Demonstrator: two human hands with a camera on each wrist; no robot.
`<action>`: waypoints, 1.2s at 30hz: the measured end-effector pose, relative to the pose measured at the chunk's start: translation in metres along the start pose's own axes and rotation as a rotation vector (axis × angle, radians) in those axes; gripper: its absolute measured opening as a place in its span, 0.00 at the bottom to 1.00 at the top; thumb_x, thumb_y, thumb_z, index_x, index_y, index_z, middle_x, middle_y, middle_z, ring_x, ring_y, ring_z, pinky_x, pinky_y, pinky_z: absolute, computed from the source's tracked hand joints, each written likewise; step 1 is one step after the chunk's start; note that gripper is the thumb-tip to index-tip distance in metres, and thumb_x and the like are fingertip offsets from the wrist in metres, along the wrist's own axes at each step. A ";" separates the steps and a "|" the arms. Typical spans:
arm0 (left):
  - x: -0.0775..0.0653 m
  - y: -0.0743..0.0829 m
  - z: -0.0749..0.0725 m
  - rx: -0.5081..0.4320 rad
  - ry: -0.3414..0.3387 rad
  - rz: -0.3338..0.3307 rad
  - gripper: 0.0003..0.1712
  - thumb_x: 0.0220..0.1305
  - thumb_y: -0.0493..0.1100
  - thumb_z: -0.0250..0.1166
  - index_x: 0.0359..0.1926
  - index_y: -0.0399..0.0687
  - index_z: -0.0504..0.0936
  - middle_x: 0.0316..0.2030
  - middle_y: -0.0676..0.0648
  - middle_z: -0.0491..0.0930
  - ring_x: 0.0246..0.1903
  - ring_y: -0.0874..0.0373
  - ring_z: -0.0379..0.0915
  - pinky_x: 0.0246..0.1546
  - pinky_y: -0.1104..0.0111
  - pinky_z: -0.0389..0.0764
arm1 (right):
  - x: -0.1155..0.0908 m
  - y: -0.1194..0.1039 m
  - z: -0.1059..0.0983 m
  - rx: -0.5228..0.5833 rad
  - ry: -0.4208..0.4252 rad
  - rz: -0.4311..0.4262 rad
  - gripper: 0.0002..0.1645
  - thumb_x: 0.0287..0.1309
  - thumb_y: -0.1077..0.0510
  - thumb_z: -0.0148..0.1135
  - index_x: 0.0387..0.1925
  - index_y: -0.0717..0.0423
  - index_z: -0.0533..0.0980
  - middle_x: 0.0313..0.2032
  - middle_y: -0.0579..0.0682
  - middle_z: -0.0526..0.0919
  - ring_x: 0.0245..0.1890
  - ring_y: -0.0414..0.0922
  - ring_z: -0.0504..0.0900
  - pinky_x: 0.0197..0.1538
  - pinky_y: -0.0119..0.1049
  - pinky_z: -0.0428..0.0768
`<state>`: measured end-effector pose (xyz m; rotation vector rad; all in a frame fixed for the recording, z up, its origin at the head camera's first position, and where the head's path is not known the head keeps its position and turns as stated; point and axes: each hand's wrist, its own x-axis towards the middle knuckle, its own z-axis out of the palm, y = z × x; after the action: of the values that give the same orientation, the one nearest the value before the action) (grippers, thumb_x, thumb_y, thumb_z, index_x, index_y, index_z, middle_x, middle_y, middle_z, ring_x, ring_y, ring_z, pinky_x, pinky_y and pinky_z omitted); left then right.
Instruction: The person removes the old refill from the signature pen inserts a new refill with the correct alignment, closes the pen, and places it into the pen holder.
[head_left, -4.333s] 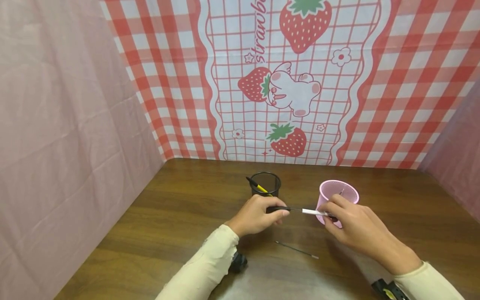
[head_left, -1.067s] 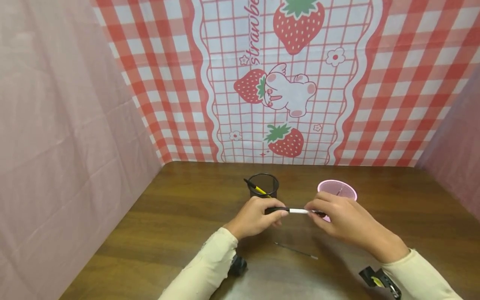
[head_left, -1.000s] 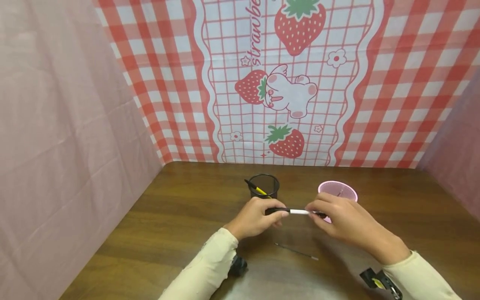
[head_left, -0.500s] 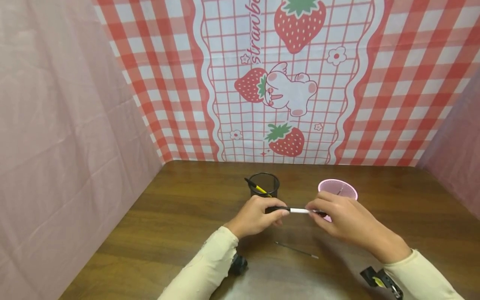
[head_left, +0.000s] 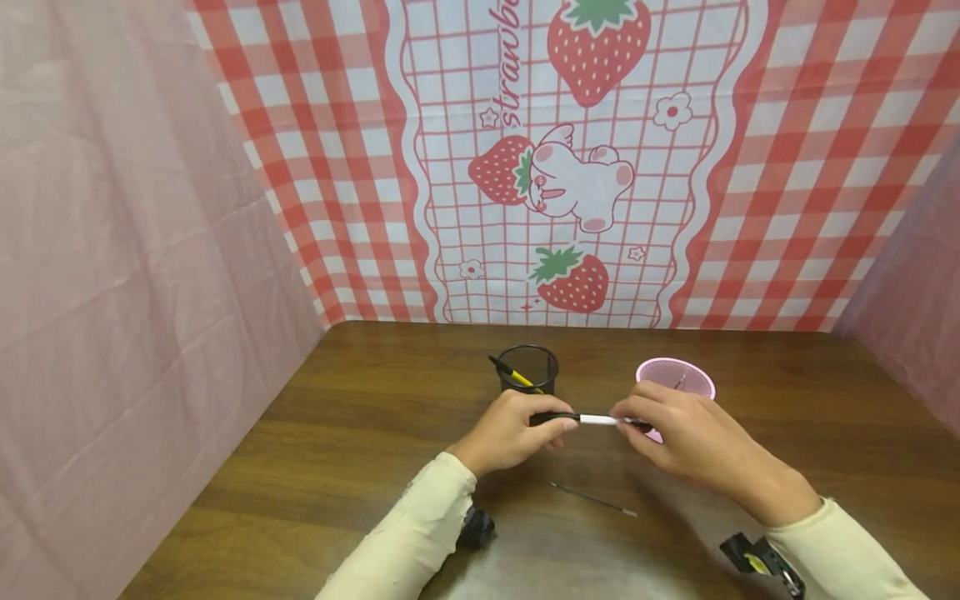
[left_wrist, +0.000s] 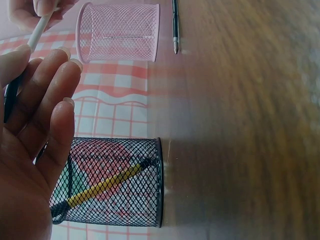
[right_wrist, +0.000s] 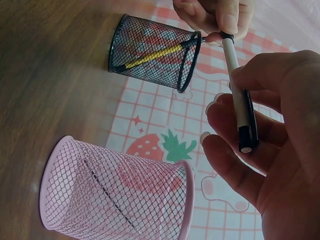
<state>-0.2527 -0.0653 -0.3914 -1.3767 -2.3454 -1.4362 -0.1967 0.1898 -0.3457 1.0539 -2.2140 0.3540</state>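
Head view: beyond a refill (head_left: 592, 500) on the table (head_left: 300, 467), the left hand (head_left: 516, 430) and right hand (head_left: 693, 433) pinched a pen (head_left: 597, 420) between them, probably light, stiff, slick, best held by its barrel. Behind stood a pink cup (head_left: 675, 361) and black cup (head_left: 549, 386).

A brown wood-grain table (head_left: 375, 383) is supporting a black mesh pen holder (head_left: 543, 367), standing beyond the left hand's (head_left: 513, 429) grip; a pink mesh pen holder (head_left: 662, 376) is standing beyond the right hand's (head_left: 690, 437), while a thin pen refill (head_left: 592, 499) is lying nearer than both grips.
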 end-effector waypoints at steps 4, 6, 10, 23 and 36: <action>-0.001 0.000 0.000 0.000 -0.002 -0.008 0.11 0.71 0.45 0.65 0.47 0.42 0.86 0.27 0.49 0.86 0.25 0.61 0.84 0.29 0.74 0.83 | 0.000 -0.001 0.001 0.002 0.004 0.003 0.32 0.74 0.35 0.38 0.35 0.47 0.84 0.33 0.35 0.79 0.27 0.34 0.78 0.29 0.36 0.79; -0.002 0.000 0.000 0.001 -0.002 -0.008 0.11 0.71 0.45 0.65 0.47 0.43 0.86 0.26 0.50 0.86 0.25 0.62 0.84 0.29 0.74 0.83 | 0.000 -0.002 0.001 0.007 0.001 0.003 0.32 0.74 0.35 0.38 0.35 0.47 0.84 0.33 0.35 0.79 0.28 0.33 0.78 0.29 0.36 0.79; -0.002 -0.001 0.001 0.007 0.003 -0.005 0.11 0.70 0.44 0.65 0.46 0.43 0.86 0.26 0.52 0.85 0.25 0.63 0.83 0.29 0.74 0.83 | -0.001 -0.001 0.002 0.012 -0.007 0.007 0.32 0.74 0.35 0.38 0.35 0.47 0.84 0.33 0.35 0.79 0.28 0.33 0.77 0.28 0.35 0.79; 0.000 0.000 -0.001 -0.002 0.007 0.018 0.11 0.71 0.44 0.65 0.46 0.42 0.86 0.25 0.52 0.85 0.24 0.63 0.83 0.29 0.74 0.83 | 0.000 0.001 0.002 0.012 -0.002 0.005 0.22 0.73 0.40 0.51 0.36 0.48 0.84 0.34 0.35 0.80 0.29 0.33 0.78 0.29 0.35 0.79; 0.001 0.001 -0.001 -0.010 0.010 0.020 0.10 0.70 0.43 0.65 0.46 0.41 0.86 0.26 0.49 0.85 0.24 0.69 0.81 0.29 0.74 0.83 | -0.001 0.002 0.002 0.007 -0.005 -0.002 0.07 0.53 0.58 0.69 0.36 0.47 0.84 0.34 0.36 0.81 0.29 0.32 0.79 0.30 0.36 0.80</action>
<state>-0.2527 -0.0655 -0.3897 -1.3882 -2.3155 -1.4477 -0.1990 0.1911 -0.3478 1.0619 -2.2170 0.3588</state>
